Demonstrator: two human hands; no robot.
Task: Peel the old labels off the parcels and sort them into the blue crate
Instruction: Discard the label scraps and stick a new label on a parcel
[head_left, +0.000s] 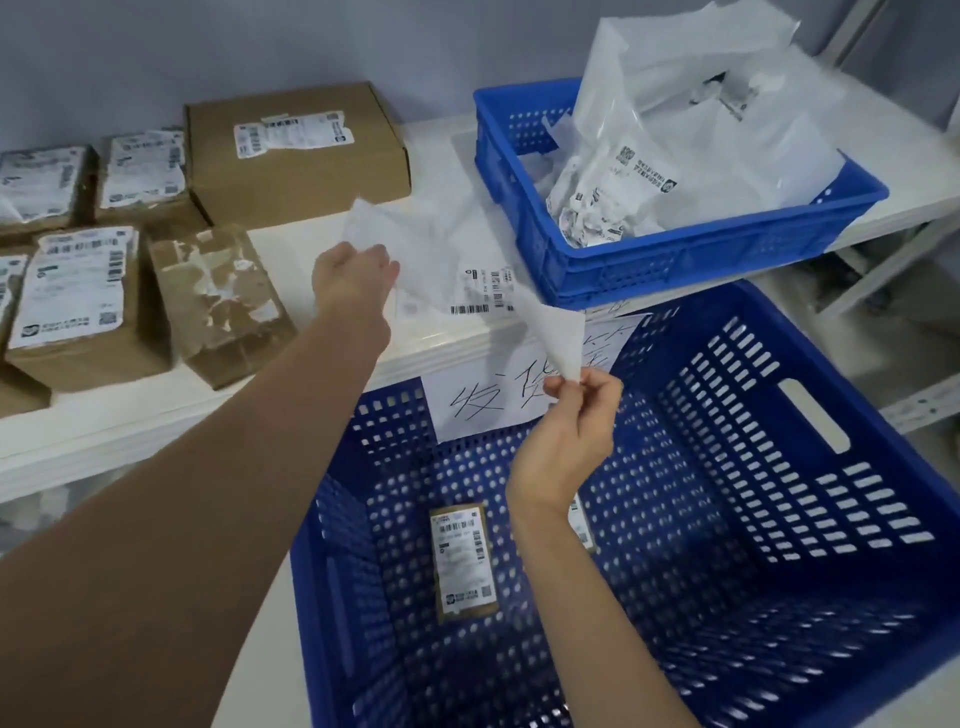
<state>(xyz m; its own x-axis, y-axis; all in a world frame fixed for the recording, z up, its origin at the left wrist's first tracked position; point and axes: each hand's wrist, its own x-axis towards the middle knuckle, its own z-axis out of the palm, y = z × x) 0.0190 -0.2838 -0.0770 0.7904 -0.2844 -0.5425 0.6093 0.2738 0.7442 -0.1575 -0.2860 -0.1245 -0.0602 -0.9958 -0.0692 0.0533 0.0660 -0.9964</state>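
Peeling step — left hand (353, 270) grips white label sheet (457, 270) on the desk (156, 415); right hand (576, 415) pinches its peeled corner. Next, likely: strip it free.

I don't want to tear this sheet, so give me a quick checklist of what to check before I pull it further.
1. Right hand pinches the sheet's corner: ok.
2. Left hand holds the sheet's far edge: ok.
3. Printed label fully free of its backing: cannot tell.
4. Small blue bin has room for scraps: ok.
5. Large blue crate open below, one labelled parcel inside: ok.
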